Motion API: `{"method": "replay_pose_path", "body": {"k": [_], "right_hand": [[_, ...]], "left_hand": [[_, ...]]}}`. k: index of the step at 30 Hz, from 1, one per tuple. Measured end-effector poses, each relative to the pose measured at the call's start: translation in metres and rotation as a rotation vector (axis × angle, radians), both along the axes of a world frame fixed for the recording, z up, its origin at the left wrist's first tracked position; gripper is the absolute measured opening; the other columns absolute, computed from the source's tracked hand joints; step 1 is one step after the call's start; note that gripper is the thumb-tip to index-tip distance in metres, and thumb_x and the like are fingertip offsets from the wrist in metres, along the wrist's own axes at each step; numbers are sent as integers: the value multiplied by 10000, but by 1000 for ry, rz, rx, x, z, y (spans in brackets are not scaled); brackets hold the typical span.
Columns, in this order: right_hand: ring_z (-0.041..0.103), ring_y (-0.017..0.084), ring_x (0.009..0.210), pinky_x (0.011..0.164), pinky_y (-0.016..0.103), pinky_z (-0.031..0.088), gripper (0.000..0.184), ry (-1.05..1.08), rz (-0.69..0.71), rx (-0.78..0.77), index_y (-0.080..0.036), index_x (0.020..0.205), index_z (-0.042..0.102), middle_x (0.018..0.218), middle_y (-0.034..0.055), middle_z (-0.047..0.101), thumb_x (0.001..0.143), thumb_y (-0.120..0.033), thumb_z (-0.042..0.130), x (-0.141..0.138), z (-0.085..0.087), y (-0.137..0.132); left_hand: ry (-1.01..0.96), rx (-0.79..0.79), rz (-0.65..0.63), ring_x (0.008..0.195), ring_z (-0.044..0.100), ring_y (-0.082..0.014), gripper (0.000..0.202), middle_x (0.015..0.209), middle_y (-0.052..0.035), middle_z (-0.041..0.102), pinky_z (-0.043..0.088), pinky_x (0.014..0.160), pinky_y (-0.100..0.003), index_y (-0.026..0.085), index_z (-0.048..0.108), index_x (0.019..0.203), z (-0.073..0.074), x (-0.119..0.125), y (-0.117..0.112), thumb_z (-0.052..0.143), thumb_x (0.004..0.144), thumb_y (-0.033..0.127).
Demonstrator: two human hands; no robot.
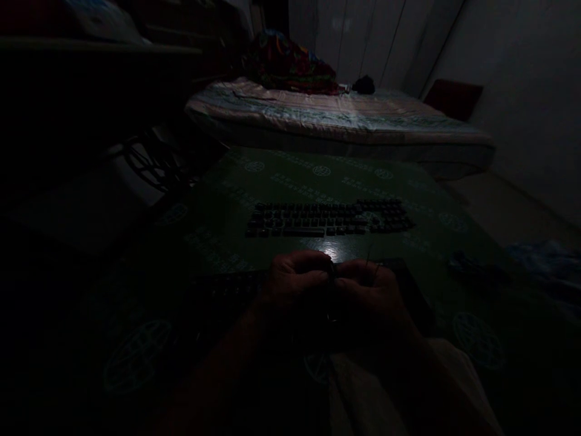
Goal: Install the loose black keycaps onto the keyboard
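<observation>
The light is very dim. My left hand and my right hand meet fingertip to fingertip over a dark keyboard base. Both are closed in a pinch around a small dark piece, perhaps a keycap; its shape is mostly hidden by the fingers. Two thin wire-like prongs stick up from behind the right hand's fingers, as if from a tool held there. Beyond the hands, black keycaps lie in keyboard order on the green table, with gaps around a lighter patch at the right.
The green table carries white globe prints. A dark crumpled object lies at its right side. Behind it stands a bed with a patterned blanket. A pale cloth is under my right forearm.
</observation>
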State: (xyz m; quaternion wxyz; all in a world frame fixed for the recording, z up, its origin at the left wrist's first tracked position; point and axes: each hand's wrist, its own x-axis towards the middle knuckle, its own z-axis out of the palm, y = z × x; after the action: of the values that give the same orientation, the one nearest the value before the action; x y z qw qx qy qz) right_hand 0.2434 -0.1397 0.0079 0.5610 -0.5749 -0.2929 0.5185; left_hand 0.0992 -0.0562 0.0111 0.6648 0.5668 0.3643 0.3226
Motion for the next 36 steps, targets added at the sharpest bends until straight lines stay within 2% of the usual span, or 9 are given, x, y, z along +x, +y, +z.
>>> {"method": "replay_pose_path", "body": {"k": [6,13,17,24,29,36], "right_hand": [[467,77,420,388,180,376,305,-14,-58,13,-170,621,563,495,-73,494,518,-303,817,-6,1,1],[559,110,490,461,211,449,412,55,-92,78,-197,888,669,575,-44,609,516,-273,828,-7,2,1],[614,148,555,502,244,486,298,111,-77,43,-182,790,680,651,7,671,562,-323,810,-9,5,-1],[479,69,385,380,168,382,359,155,-118,-70,-147,625,607,446,-63,520,457,-352,850,-5,8,5],[524,97,412,399,192,417,415,175,-148,-112,-140,621,583,489,-9,586,441,-404,848,-5,11,6],[512,91,409,404,191,412,401,157,-117,-94,-142,608,582,483,-10,579,456,-409,840,-4,9,4]], "left_hand": [[-39,-138,-55,672,645,-157,230,750,-18,702,508,622,-250,157,694,782,2,0,2,768,574,219],[-136,-298,-119,607,626,-120,293,708,-6,681,492,590,-221,149,682,801,1,0,4,809,555,243],[-128,-328,-167,577,616,-113,314,676,-4,669,491,568,-217,144,676,804,-4,0,7,817,548,258],[-147,-392,-197,543,633,-135,289,656,-23,664,505,514,-225,135,649,845,-5,-1,8,771,641,298],[-202,-427,-212,548,639,-140,302,660,-29,669,513,501,-217,129,642,838,-3,-3,9,787,634,298],[-214,-443,-208,519,636,-140,294,634,-39,672,511,490,-215,113,647,821,1,-3,8,777,646,309]]}}
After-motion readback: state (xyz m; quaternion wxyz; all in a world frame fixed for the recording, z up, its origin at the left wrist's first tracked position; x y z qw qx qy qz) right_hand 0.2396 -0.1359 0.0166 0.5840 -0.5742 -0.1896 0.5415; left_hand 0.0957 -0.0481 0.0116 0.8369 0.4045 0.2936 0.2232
